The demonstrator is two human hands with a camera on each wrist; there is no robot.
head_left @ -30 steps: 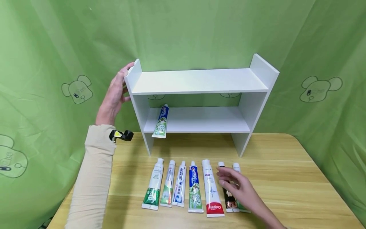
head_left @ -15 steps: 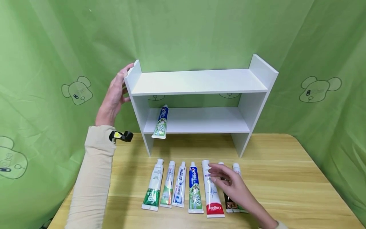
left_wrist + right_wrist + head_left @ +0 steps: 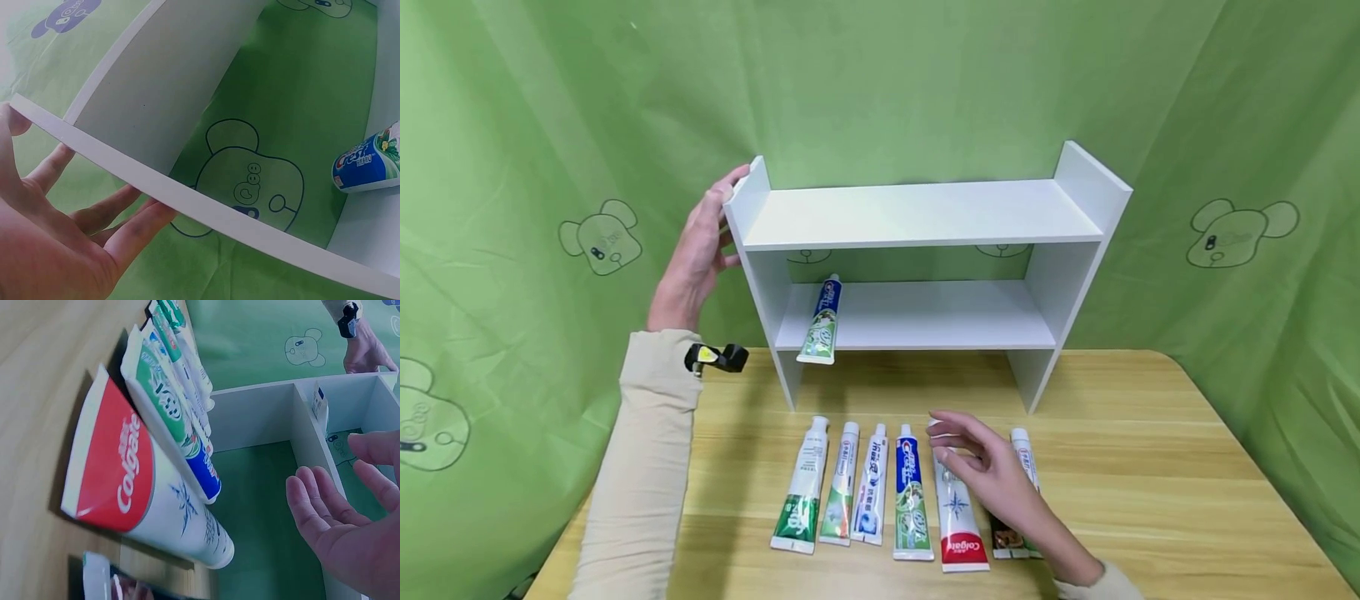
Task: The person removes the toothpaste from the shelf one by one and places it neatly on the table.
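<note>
A white two-level shelf stands at the back of the wooden table. My left hand lies flat against its left side panel, fingertips at the panel's top edge. One blue-green Crest tube lies on the lower level, also seen as a Crest tube in the left wrist view. Several toothpaste tubes lie in a row in front. My right hand hovers with relaxed fingers over the red-white Colgate tube, holding nothing. Its palm is above the Colgate tube.
Left of the Colgate tube lie another Crest tube and three white-green ones. A dark tube is mostly hidden under my right hand, with a white tube beside it. Green cloth hangs behind and to both sides.
My right hand has slid left, from over the dark tube to over the Colgate tube. The left hand has stayed on the shelf's side panel.
</note>
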